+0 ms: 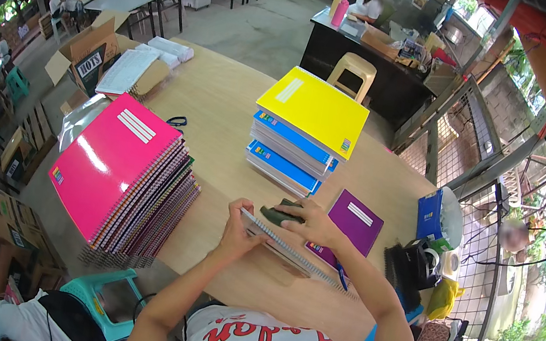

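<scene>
A spiral notebook [289, 253] stands tilted at the near side of the table, its wire coil facing up. My left hand [238, 230] is closed around its left end, thumb on the near face. In my right hand [314, 224] is a dark green block [278, 214], held against the far side of the notebook near the coil; its exact kind is unclear. A purple notebook [358, 223] lies flat just beyond my right forearm. A blue pen [342, 276] rests by the notebook's right end.
Left stands a tall stack of spiral notebooks topped by a pink one [116, 166]; ahead, a stack topped by a yellow one [313, 110]. Dark scissors [177, 121] lie between them. At right are a tape dispenser [421, 265] and a blue pack [430, 213]. A teal stool [104, 300] stands lower left.
</scene>
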